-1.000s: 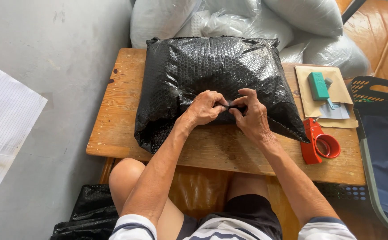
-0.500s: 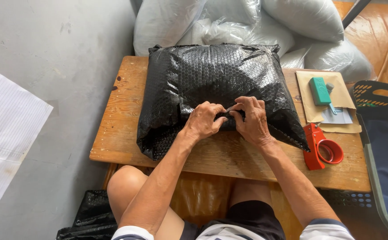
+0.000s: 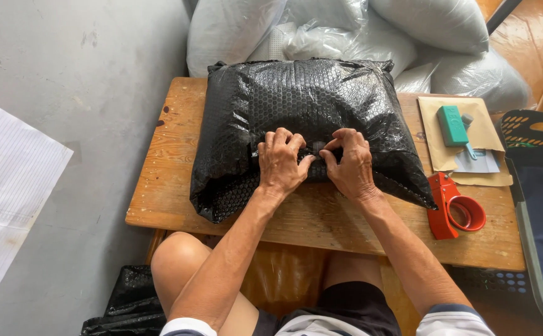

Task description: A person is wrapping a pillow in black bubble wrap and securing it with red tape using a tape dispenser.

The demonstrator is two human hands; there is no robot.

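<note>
Pressing both hands onto a black bubble-wrap parcel (image 3: 302, 106), a seated person works at a small wooden bench (image 3: 172, 155) seen from above. At far left, a white ribbed sheet (image 3: 10, 186) lies on the grey concrete floor (image 3: 97, 62). Below the bench's near left corner sits a crumpled black bag (image 3: 128, 305), beside the person's bare knee. The parcel fills the middle of the bench, its far edge reaching the back of the top and its near edge lying just behind the wrists. The left hand (image 3: 281, 163) rests knuckles-up on the parcel's near part, fingers curled down and pinching the wrap where a seam runs. The right hand (image 3: 351, 165) sits just beside it, fingertips bent and pinching the same strip of wrap, so the two grips nearly touch. Behind the bench, pale plastic sacks (image 3: 358, 31) are piled. To the right of the parcel, a green utility knife (image 3: 453, 126) lies on a brown envelope (image 3: 489, 134). Nearer, a red tape dispenser (image 3: 458, 208) stands on the bench close to the parcel's right corner. At far right is a dark crate (image 3: 536, 127).
</note>
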